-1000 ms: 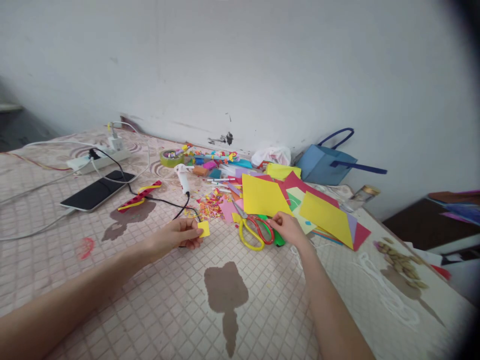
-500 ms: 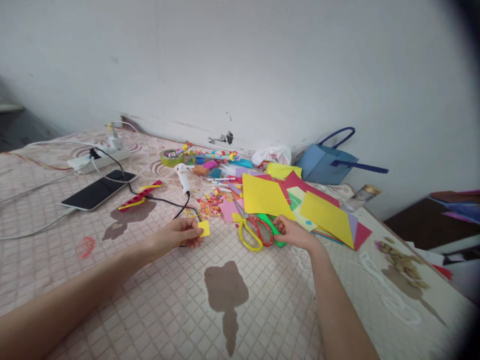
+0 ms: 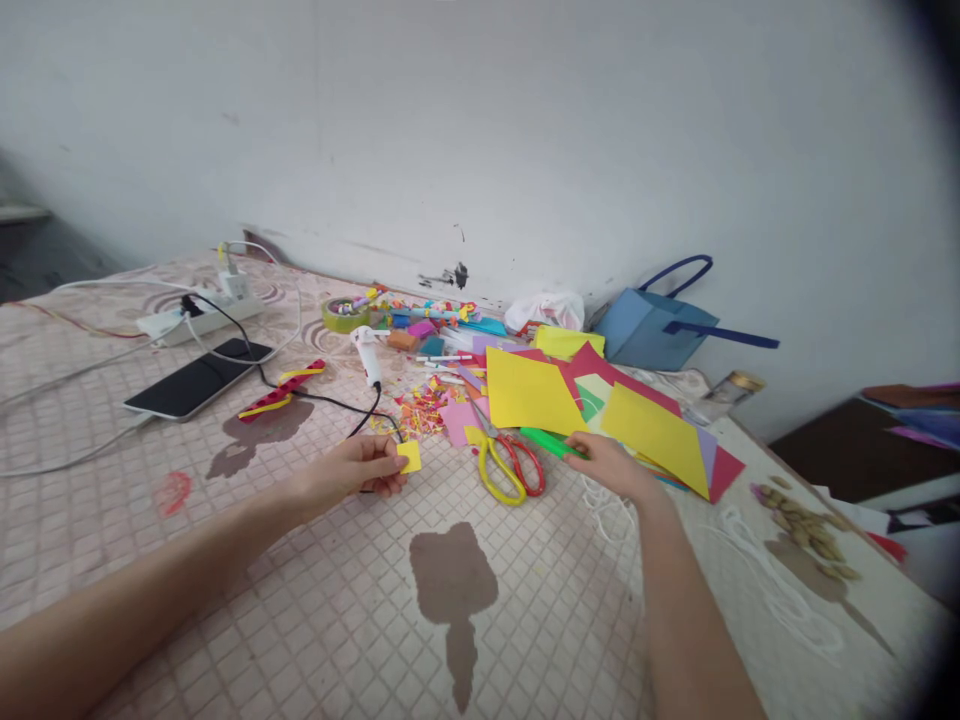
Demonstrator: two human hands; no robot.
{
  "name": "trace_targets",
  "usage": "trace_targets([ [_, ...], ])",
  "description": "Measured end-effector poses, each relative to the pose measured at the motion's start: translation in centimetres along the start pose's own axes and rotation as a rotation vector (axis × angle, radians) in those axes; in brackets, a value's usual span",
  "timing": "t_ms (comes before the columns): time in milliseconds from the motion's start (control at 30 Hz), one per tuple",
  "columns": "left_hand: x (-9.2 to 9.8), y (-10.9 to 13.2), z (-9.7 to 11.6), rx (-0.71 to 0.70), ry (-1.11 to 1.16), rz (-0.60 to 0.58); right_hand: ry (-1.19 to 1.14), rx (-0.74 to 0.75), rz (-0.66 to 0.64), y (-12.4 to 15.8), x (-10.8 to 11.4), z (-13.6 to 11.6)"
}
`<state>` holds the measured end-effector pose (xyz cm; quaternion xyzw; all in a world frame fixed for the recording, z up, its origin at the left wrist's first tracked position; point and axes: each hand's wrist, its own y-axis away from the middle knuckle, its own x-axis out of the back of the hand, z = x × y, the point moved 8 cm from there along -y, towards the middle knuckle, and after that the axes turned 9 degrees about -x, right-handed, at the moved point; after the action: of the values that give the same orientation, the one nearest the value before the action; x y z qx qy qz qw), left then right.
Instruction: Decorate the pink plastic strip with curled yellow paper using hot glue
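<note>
My left hand [image 3: 364, 466] pinches a small yellow paper square [image 3: 409, 457] between thumb and fingers, just above the tablecloth. At the right, my right hand [image 3: 609, 464] grips the near end of a slim green plastic tool [image 3: 551, 442]; its kind is hard to make out. Beside that tool lie scissors [image 3: 511, 468] with one yellow and one red handle loop. Their blades run partly under a large yellow sheet [image 3: 529, 388]. Another yellow sheet [image 3: 656, 432] rests on red, white and purple paper behind my right hand.
A white glue gun [image 3: 367, 355] with a black cord stands behind my left hand, near colourful paper scraps [image 3: 420, 405]. Leftward are a phone [image 3: 196, 382], a power strip [image 3: 202, 318] and a red-yellow strip [image 3: 283, 390]. White string [image 3: 780, 590] and a blue bag [image 3: 652, 328] are rightward.
My right hand has shifted slightly right, and the green tool has swung to a flatter angle, its near end now away from the scissors. My left hand keeps its hold on the yellow square.
</note>
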<state>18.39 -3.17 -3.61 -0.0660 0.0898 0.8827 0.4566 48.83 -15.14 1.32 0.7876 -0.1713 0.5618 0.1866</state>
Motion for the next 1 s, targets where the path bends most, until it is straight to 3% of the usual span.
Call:
trace_targets([
  [133,0.1,-0.1,-0.3,0.004,-0.001,0.003,-0.211,0.051,-0.244,2.1,1.4,0.9],
  [200,0.2,-0.2,-0.3,0.002,-0.004,0.001,-0.313,0.040,-0.256,2.3,2.1,1.6],
  [300,0.1,-0.1,-0.2,-0.010,0.001,-0.012,-0.377,-0.004,-0.095,1.1,2.3,2.7],
  [433,0.0,0.0,-0.1,-0.003,-0.004,-0.022,-0.164,0.030,0.300,-1.2,1.6,2.6],
  [600,-0.4,0.3,0.5,-0.017,-0.047,-0.011,-0.102,0.064,0.386,-2.6,-0.7,1.9],
  [733,-1.1,0.6,1.2,-0.050,-0.085,-0.021,-0.161,0.110,0.530,-1.3,1.2,0.0],
  [867,-1.7,0.9,1.3,-0.061,-0.107,-0.010,-0.286,0.153,0.667,1.8,2.5,-4.8],
  [933,-2.1,1.0,1.3,-0.060,-0.118,-0.017,-0.467,0.160,0.541,3.0,1.1,-7.9],
  [1000,-2.4,1.1,1.1,-0.065,-0.134,-0.026,-0.723,0.233,0.209,4.0,-2.0,-11.7],
])
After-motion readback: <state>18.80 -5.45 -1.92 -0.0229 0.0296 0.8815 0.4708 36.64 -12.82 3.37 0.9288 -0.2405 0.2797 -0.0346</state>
